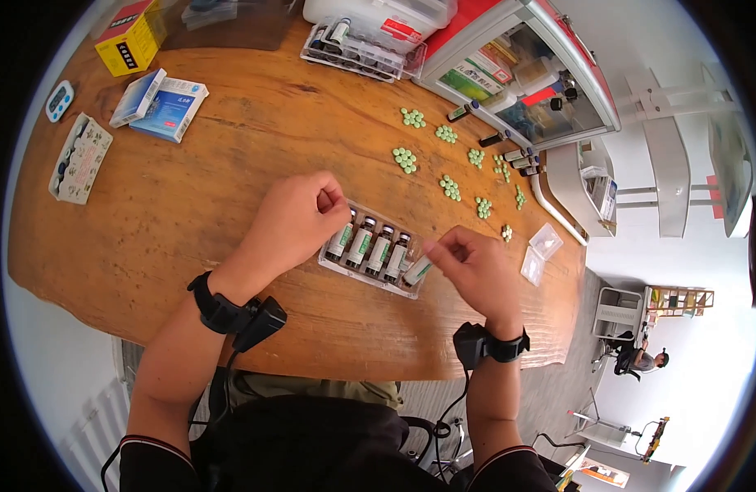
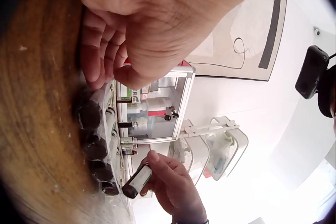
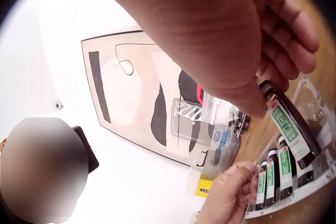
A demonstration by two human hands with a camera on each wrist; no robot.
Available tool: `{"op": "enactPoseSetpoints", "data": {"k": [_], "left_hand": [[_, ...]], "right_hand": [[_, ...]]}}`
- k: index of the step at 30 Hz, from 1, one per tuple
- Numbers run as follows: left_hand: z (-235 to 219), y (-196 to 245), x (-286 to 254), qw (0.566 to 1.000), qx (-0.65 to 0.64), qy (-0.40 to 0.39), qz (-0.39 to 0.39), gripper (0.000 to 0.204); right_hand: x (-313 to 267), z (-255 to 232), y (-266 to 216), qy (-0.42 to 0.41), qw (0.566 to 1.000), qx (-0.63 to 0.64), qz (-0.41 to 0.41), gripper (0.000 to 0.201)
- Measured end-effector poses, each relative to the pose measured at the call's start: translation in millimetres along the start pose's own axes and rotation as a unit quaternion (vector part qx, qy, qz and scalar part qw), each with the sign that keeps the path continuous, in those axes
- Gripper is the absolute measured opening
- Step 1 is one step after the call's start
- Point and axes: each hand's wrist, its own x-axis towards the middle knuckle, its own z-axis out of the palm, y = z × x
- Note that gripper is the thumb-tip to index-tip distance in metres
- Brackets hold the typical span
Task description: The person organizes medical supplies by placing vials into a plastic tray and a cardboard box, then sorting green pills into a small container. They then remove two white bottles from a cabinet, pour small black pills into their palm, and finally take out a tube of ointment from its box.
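A clear plastic tray (image 1: 364, 279) lies on the wooden table with several small brown glass vials (image 1: 379, 248) in a row, each with a white-and-green label. At the tray's right end my right hand (image 1: 480, 266) pinches another vial (image 3: 293, 129) by its dark-capped top between thumb and fingers. This vial slants, its base low over the tray's end slot. My left hand (image 1: 300, 215) has curled fingers at the opposite end, gripping the tray's edge beside the first vial; its fingertips are partly hidden.
Several clusters of green tablets (image 1: 450, 188) lie beyond the tray, with loose vials (image 1: 494, 138) near a glass-fronted cabinet (image 1: 525, 78). A clear plastic case (image 1: 542, 252) lies right. Blue-white boxes (image 1: 171, 109), a patterned box (image 1: 81, 160) and a timer (image 1: 60, 101) are left.
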Motion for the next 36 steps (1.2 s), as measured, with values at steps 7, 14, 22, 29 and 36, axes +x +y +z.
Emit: {"op": "enactPoseSetpoints", "data": {"k": [7, 14, 22, 29, 36], "left_hand": [[-1.1, 5.1, -1.2, 1.000, 0.010, -0.005, -0.007, 0.012], [-1.1, 4.2, -0.4, 1.000, 0.018, -0.005, 0.000, 0.013], [0.1, 1.4, -0.6, 1.000, 0.017, -0.001, 0.010, 0.011], [1.9, -2.6, 0.3, 1.000, 0.012, -0.023, -0.009, 0.009], [4.0, -1.0, 1.1, 0.999, -0.012, -0.014, -0.027, 0.015]], "right_hand": [[-4.3, 17.4, 8.6, 0.007, 1.000, -0.018, -0.003, 0.038], [-13.6, 17.3, 7.5, 0.056, 0.997, 0.020, 0.054, 0.040], [-24.6, 46.7, 34.9, 0.038, 0.987, 0.123, 0.098, 0.035], [-32.9, 50.2, 40.9, 0.035, 0.975, 0.192, 0.108, 0.036], [-42.8, 40.1, 20.8, -0.081, 0.947, 0.251, 0.184, 0.034]]}}
